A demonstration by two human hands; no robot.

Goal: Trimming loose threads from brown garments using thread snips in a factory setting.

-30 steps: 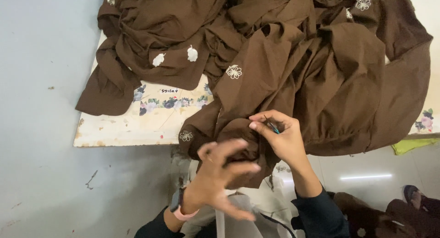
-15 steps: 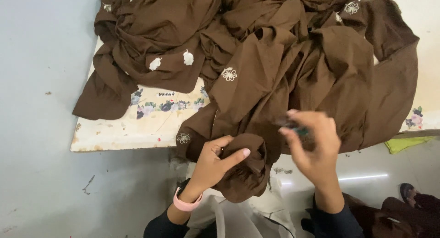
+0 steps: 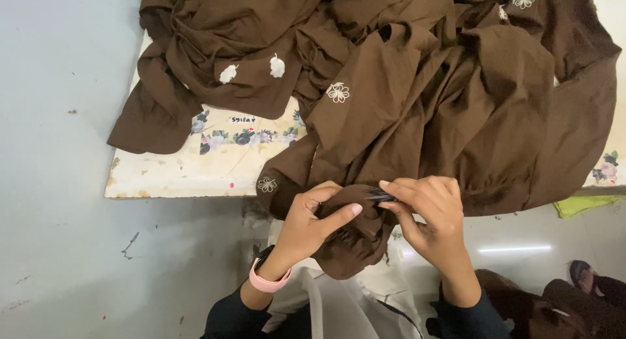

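A heap of brown cloth (image 3: 424, 97) with small white embroidered flowers and leaves covers a low white board (image 3: 189, 176). One bunched corner of it hangs off the board's near edge. My left hand (image 3: 313, 225), with a pink band at the wrist, grips that bunched corner from the left. My right hand (image 3: 430, 215) pinches a small dark tool (image 3: 379, 196) between thumb and fingers, its tip against the same fold of cloth. Both hands sit close together just below the board's edge.
The board has a strip of flower pattern (image 3: 244, 138) and lies on a pale blue-grey floor (image 3: 65, 182). A yellow-green scrap (image 3: 587, 204) lies at the right edge. More brown cloth (image 3: 548, 306) and a sandal (image 3: 580, 274) are at bottom right. White fabric (image 3: 345, 306) lies in my lap.
My right hand swung out to the right half a second ago and has come back to the fold. My left hand has kept hold of the bunched cloth.
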